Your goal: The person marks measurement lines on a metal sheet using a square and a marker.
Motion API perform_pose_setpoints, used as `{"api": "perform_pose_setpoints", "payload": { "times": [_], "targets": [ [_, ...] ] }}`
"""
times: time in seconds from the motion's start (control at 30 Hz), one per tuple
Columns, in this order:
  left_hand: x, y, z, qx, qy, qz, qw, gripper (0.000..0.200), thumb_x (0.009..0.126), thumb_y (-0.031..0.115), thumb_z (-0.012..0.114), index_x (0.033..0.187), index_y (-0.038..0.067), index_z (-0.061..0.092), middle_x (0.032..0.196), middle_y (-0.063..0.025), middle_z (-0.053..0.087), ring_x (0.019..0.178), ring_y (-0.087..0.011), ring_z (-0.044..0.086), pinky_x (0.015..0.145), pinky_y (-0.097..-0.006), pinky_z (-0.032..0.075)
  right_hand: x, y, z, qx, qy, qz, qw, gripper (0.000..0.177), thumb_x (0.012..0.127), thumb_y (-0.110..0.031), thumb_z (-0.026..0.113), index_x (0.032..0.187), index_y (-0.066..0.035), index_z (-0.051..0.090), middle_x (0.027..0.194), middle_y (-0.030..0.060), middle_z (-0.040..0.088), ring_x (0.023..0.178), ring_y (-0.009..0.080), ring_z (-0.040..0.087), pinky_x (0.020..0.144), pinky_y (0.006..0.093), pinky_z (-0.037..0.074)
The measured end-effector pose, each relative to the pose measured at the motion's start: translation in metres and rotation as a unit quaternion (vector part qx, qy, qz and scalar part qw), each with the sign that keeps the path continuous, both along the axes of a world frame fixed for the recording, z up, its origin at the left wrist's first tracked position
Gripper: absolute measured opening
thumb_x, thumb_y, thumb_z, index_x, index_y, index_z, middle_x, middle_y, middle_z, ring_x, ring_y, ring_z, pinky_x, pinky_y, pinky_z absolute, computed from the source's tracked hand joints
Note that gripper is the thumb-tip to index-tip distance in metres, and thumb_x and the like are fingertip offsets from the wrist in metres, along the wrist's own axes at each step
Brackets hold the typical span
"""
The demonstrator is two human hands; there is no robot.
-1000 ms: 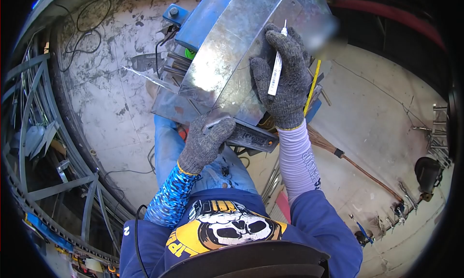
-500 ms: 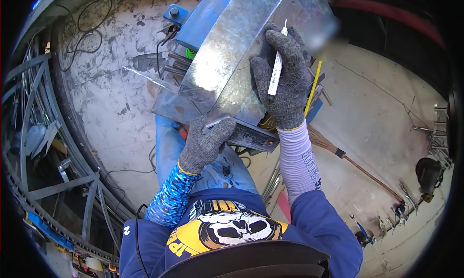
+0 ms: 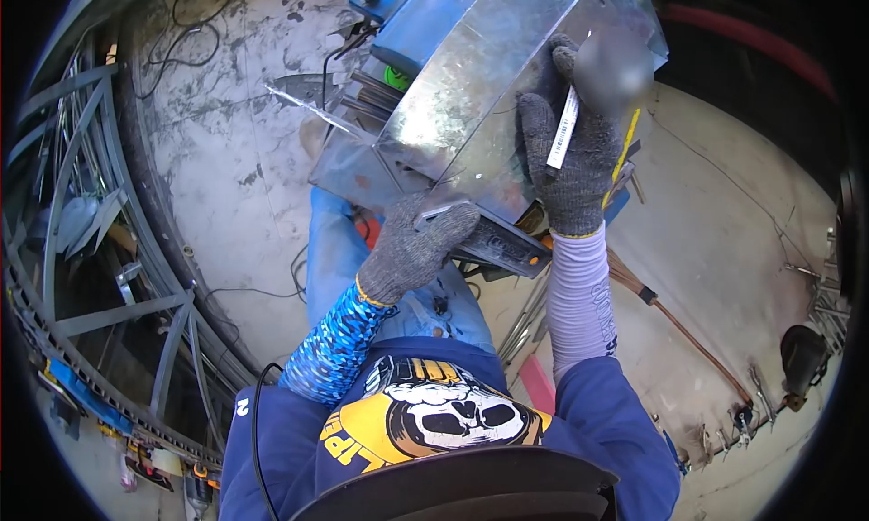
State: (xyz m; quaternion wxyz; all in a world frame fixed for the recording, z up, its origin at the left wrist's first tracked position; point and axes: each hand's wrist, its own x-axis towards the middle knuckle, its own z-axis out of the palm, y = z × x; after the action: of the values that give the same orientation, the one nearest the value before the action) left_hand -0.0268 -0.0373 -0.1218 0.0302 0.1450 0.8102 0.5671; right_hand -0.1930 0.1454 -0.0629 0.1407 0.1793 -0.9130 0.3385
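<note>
My left hand [image 3: 418, 245], in a grey knit glove, is closed on the end of a dark metal square [image 3: 501, 242] at the lower edge of a shiny metal sheet [image 3: 439, 105]. My right hand [image 3: 575, 150], gloved too, lies over the right part of the sheet. A white marker [image 3: 563, 130] with a printed label sits between its thumb and fingers; a round blur hides its upper fingers and the marker's tip. A smaller flat plate [image 3: 348, 163] juts out at the sheet's lower left.
Blue metal equipment [image 3: 416, 32] stands behind the sheet. A yellow tape strip [image 3: 623, 154] runs right of my right hand. A broom [image 3: 679, 317] lies on the floor at right. Metal frames [image 3: 118, 317] fill the left side, and cables [image 3: 195, 46] lie at the upper left.
The sheet, blue equipment and both hands now appear further right in the view. The round blur has shifted onto my right fingers, covering the marker's tip. Both hands keep their holds.
</note>
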Motion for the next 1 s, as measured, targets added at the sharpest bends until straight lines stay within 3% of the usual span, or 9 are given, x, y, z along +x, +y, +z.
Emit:
{"api": "perform_pose_setpoints", "payload": {
  "times": [0.17,0.7,0.77,0.83,1.0],
  "targets": [
    [-0.003,0.001,0.001,-0.011,0.028,0.009,1.0,0.052,0.078,0.007,0.068,0.13,0.015,0.068,0.127,-0.0133,0.069,0.114,-0.0375,0.066,0.095,-0.0522,0.051,0.0,0.0,0.001,0.016,0.0,-0.001,1.0,0.048,0.081,-0.012,0.083,0.126,-0.012,0.066,0.129,0.0093,0.07,0.132,0.0346,0.057,0.115,0.0469,0.039],
    [-0.001,0.001,0.001,-0.011,0.028,0.003,1.0,0.048,0.079,0.008,0.069,0.127,0.015,0.069,0.127,-0.0126,0.07,0.115,-0.0362,0.067,0.097,-0.0517,0.05,-0.001,-0.002,0.003,0.003,0.004,-0.002,1.0,0.048,0.079,-0.012,0.083,0.124,-0.011,0.068,0.125,0.0101,0.071,0.13,0.0331,0.058,0.112,0.0463,0.039],
    [0.0,0.003,-0.002,0.012,0.024,0.012,1.0,0.049,0.078,0.008,0.07,0.127,0.015,0.069,0.125,-0.0109,0.071,0.115,-0.0362,0.067,0.099,-0.0526,0.049,0.0,-0.003,0.004,0.007,0.009,-0.002,1.0,0.047,0.079,-0.013,0.083,0.124,-0.011,0.068,0.124,0.0103,0.071,0.13,0.0331,0.058,0.112,0.0462,0.039],
    [-0.001,0.001,0.001,-0.008,0.033,0.015,0.999,0.051,0.076,0.007,0.071,0.126,0.015,0.069,0.124,-0.0102,0.071,0.114,-0.0358,0.067,0.099,-0.0529,0.049,0.001,-0.001,0.005,0.015,-0.015,0.011,1.0,0.052,0.08,-0.001,0.08,0.129,-0.006,0.063,0.134,0.0134,0.067,0.136,0.0344,0.052,0.115,0.0459,0.04],
    [-0.001,0.002,0.006,-0.041,0.028,0.024,0.998,0.057,0.071,0.005,0.074,0.127,0.015,0.07,0.123,-0.0096,0.072,0.11,-0.0355,0.068,0.095,-0.0533,0.049,0.0,-0.002,0.01,0.034,-0.018,0.001,0.999,0.05,0.079,-0.003,0.082,0.126,-0.006,0.065,0.131,0.015,0.069,0.136,0.0353,0.053,0.117,0.0467,0.038]
  ]
}}
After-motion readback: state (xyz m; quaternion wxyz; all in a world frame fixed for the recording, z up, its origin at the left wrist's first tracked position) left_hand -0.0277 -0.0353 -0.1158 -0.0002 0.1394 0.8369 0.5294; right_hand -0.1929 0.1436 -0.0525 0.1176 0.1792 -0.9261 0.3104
